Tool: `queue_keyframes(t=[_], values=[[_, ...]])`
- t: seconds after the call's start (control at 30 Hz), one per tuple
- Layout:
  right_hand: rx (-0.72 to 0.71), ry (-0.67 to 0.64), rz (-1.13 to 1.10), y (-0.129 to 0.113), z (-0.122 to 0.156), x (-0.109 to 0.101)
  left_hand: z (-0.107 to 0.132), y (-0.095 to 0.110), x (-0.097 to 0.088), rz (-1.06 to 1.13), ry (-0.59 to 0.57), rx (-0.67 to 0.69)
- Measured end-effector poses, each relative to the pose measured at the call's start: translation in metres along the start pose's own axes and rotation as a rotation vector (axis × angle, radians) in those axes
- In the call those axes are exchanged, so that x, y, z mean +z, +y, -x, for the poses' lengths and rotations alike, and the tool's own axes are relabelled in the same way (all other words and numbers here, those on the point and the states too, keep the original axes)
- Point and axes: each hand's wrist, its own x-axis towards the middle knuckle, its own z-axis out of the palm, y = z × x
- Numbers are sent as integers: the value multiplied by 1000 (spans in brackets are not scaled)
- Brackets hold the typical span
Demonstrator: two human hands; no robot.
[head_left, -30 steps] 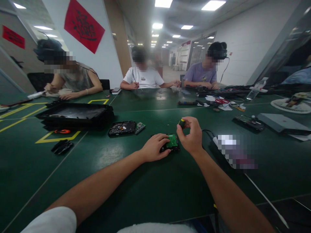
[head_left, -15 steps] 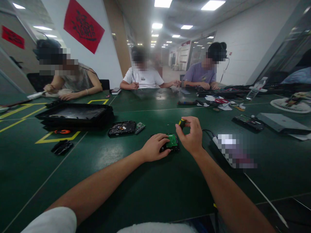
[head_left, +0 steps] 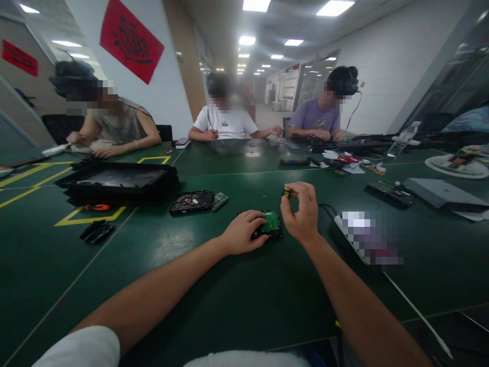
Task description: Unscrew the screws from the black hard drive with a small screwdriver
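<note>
A hard drive (head_left: 272, 221) with a green circuit board facing up lies on the green table in front of me. Across its left part rests my left hand (head_left: 243, 232), thumb along the near edge and fingers over the top, holding it down. My right hand (head_left: 304, 210) is just right of the drive, its fingertips closed round the yellow-and-black handle of a screwdriver (head_left: 286, 192). The screwdriver's shaft and tip cannot be made out. Farther left lie another hard drive (head_left: 191, 202) and a loose circuit board (head_left: 219, 201).
Stacked black trays (head_left: 114, 178) stand at the left, near an orange-handled tool (head_left: 98, 207) and a black object (head_left: 97, 232). On the right are a power strip (head_left: 353, 242), another drive (head_left: 389, 193), a grey box (head_left: 445, 192) and a bottle (head_left: 403, 140). Several people sit across the table.
My right fingers have shifted round the screwdriver handle, the thumb moving slightly right and the handle tilting a little. My left hand and the hard drive stay put.
</note>
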Motion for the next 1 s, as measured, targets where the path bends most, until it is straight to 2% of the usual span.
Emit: queue_keyframes(t=[1.0], values=[[3,17,25,3,-2,-1,0,0,0,-11,-3,3]])
